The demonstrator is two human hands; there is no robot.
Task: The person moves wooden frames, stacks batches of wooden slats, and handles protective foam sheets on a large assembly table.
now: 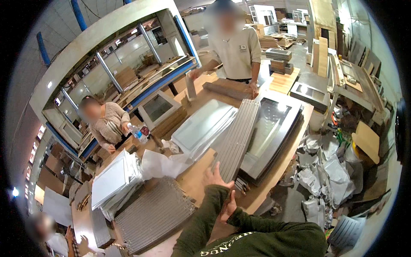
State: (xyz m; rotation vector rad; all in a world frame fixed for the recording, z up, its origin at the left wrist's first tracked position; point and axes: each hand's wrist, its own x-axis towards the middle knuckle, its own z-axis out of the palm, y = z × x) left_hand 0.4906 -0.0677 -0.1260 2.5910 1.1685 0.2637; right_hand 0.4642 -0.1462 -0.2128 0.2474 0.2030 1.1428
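A bundle of long grey strips [238, 139], laid side by side, slants away from me across the table, its near end at my hands. My left hand [217, 177] rests against the left side of that near end, fingers spread apart. Close below, my right hand [229, 207] points upward beside my left wrist; its fingers are partly hidden, so its grip is unclear. Right of the bundle lies a grey-framed glass door [269, 135] on others like it. A co-worker's hand [253, 89] is at the bundle's far end.
A wide stack of grey strips [154, 214] lies left of my arms. Beyond it are white panels [115, 175] and wrapped pale panels [205, 126]. One person [235, 51] stands across the table, another [107, 122] at the left. Crumpled wrapping [329, 180] covers the floor at right.
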